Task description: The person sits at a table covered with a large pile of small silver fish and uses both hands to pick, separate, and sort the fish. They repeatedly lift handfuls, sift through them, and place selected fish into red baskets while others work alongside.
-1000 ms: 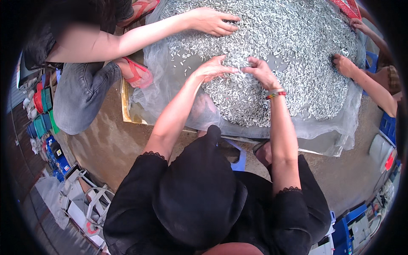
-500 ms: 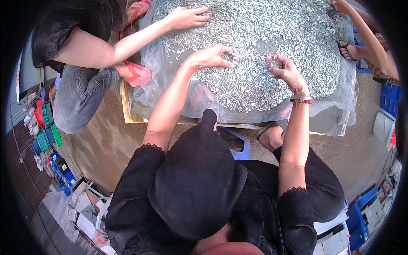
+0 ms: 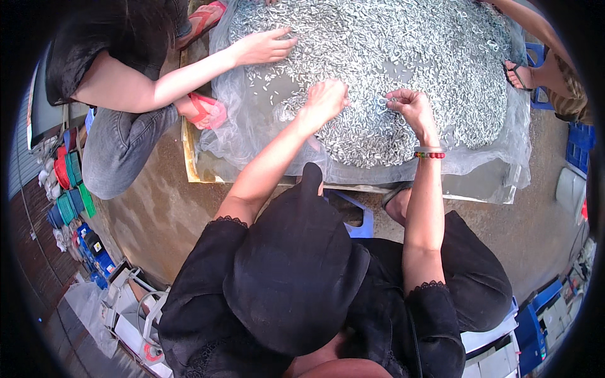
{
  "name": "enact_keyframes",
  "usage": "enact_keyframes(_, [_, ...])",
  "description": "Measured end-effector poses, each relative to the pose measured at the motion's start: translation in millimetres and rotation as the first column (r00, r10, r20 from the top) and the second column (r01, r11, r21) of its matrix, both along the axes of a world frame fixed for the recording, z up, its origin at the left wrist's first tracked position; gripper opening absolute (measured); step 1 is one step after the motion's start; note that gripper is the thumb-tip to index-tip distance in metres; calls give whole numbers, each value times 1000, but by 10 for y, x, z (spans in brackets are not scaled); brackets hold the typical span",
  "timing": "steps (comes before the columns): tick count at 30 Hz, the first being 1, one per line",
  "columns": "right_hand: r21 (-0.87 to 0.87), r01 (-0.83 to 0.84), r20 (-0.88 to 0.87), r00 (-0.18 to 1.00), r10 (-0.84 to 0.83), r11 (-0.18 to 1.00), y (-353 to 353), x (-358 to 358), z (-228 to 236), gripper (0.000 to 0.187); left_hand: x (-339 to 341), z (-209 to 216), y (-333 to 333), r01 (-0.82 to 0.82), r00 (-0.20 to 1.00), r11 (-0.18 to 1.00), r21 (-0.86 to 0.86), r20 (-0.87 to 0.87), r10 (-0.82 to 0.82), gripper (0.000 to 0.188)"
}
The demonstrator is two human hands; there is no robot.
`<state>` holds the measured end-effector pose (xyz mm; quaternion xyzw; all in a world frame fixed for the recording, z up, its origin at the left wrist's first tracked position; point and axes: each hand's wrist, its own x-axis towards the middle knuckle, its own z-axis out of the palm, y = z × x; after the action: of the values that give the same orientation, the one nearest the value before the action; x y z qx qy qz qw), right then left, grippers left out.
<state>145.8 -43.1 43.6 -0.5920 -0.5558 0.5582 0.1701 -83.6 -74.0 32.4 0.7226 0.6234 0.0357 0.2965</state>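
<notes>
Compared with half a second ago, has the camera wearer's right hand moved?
Yes. Judged against the blue plastic stool, the right hand has shifted leftward, bringing it closer to the left hand.

Bright, daylight look; source direction unclear. Silvery pile point(image 3: 409, 57) glares, near washed-out up top; black hood point(image 3: 293, 271) loses detail. Patchy soft shadows on floor point(image 3: 148, 230). Fisheye bends edges, black vignette at corners; left-rim clutter point(image 3: 65, 209) reads soft.

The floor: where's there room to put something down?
Bare floor lies between the grey jeans and the left black sleeve, and below the translucent sheet's right corner. It's crowded on the silvery pile, at the left hand and right hand.
</notes>
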Motion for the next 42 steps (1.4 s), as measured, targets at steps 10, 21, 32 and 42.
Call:
enact_keyframes(10, [-21,-219,173,960,219,975,-25,72,-164,25,-251,177,100,-58,883,980,-190,449,139,21])
enact_keyframes(21, [54,-285,272,926,260,957,-48,21,15,27,-75,-57,169,-108,917,989,-102,375,138,30])
enact_keyframes(32, [96,294,-295,921,-254,951,88,363,223,17,19,22,188,-10,972,998,-54,234,22,20])
enact_keyframes(42, [-334,353,-717,507,-478,874,-79,896,-95,16,53,12,236,48,889,971,233,433,-148,19])
